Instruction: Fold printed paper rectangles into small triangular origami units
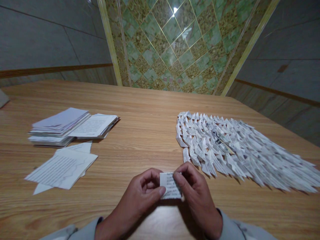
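Between my two hands is a small folded piece of printed paper (170,184), held above the near edge of the table. My left hand (141,188) pinches its lower left corner, thumb on top. My right hand (195,193) grips its right side, with the thumb pressed near the upper corner. The fingers behind the paper are partly hidden. To the right, rows of folded paper boats (220,143) made from printed sheets stand packed close together. Loose printed sheets (62,166) lie overlapping on the left, apart from my hands.
Behind the loose sheets sit a stack of papers (60,120) and a smaller pile of printed pages (96,126) leaning against it. The wooden table (142,110) reaches back to a green patterned tile wall (170,43). A pale object (3,98) shows at the far left edge.
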Demonstrator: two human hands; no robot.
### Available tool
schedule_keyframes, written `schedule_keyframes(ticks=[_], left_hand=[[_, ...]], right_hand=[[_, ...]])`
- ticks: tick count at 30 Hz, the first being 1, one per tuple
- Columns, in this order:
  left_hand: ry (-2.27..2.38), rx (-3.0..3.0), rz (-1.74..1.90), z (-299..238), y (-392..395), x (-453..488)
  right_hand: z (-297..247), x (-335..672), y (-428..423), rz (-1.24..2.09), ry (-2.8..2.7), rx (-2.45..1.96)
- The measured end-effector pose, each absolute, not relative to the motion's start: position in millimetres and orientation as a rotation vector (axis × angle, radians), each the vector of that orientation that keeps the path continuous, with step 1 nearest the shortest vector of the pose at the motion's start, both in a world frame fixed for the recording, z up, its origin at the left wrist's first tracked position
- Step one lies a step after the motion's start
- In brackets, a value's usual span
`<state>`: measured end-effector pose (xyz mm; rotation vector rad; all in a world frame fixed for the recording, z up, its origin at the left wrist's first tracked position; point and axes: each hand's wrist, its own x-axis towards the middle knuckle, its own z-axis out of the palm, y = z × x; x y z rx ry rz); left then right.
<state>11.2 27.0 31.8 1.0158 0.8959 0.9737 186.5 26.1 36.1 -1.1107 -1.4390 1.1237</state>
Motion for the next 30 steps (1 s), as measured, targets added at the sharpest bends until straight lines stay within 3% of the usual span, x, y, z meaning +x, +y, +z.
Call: schedule_keyframes(ticks=[7,30], left_hand=[[0.922,0.921,1.030,22,30,8],[1.016,0.977,1.064,35,27,12]], right_hand=[[41,186,20,0.659,-1.818,-1.051],[40,184,26,0.860,-1.674,-1.122]])
